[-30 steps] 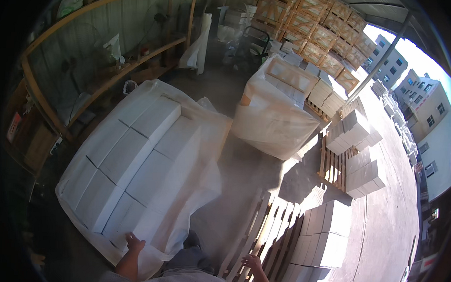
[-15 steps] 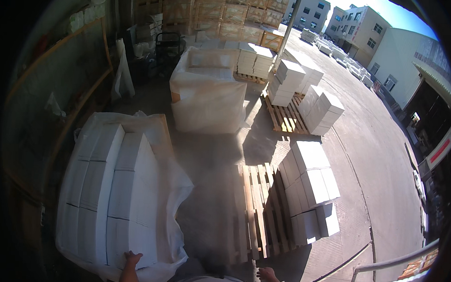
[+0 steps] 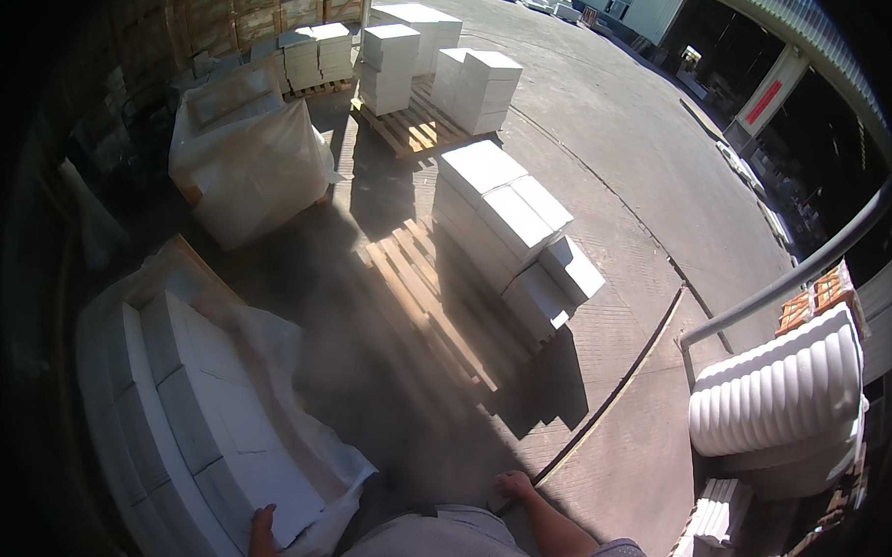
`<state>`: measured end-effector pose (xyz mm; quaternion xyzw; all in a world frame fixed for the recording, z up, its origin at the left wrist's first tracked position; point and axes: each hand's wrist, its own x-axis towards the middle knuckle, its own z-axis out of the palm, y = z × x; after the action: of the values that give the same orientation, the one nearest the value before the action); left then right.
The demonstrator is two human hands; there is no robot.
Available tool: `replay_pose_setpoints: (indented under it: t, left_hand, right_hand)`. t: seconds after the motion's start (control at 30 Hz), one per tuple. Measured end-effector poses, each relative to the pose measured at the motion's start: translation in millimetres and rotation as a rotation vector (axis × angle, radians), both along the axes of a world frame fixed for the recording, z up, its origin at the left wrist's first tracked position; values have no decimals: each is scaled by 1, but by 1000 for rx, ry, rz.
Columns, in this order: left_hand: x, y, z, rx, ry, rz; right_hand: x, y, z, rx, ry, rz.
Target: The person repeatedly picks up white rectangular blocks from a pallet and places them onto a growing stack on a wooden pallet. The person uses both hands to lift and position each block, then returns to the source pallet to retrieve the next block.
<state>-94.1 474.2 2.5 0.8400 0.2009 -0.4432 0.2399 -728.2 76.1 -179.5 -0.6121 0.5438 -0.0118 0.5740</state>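
At the lower left my left hand [image 3: 263, 529] rests against the near end of a stack of white boxes [image 3: 220, 418]. Its fingers are stretched out and grip nothing. Thin translucent wrapping [image 3: 277, 346] hangs loose along the stack's right side. My right hand [image 3: 514, 485] hangs low in front of my body, above the floor, its fingers loosely apart with nothing visible in them. Beyond it lies a wooden pallet [image 3: 430, 303], its left slats bare. White boxes [image 3: 507, 212] stand in tiers on the pallet's right side.
A wrapped pallet load [image 3: 253, 164] stands farther back on the left. Another pallet [image 3: 412, 130] bears white stacks. A metal rail [image 3: 790, 276] and a white ribbed roll [image 3: 776, 388] are at the right. Wooden crates [image 3: 249, 11] line the back.
My view has swung right and the scene has shifted left. My left hand stays at the box stack; my right hand remains low, over the floor.
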Motion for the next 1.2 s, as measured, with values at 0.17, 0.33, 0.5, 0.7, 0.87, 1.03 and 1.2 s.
replay_pose_setpoints:
  t: [0.17, 0.33, 0.5, 0.7, 0.87, 1.03, 1.2]
  left_hand:
    - [-4, -48, -7, 27, -277, -172]
    - [-53, -160, -24, -146, -330, -431]
    - [-126, -248, -28, -348, -193, -582]
    - [-169, -290, -54, -306, -260, -876]
    - [-205, -285, -59, -281, -215, -777]
    - [-289, -291, -37, -85, -144, -711]
    - [-347, -320, -24, -20, -219, -875]
  right_hand:
    - [-55, 50, 31, -213, 292, 361]
    - [-70, 80, 78, 66, 137, -243]
    - [-74, 83, 144, 343, 95, -661]
    - [-137, 110, 116, 428, -46, -736]
    - [-220, 93, 41, 126, 51, -340]
    - [-290, -27, 70, 476, 18, -744]
    - [-311, -149, 120, 364, -194, -763]
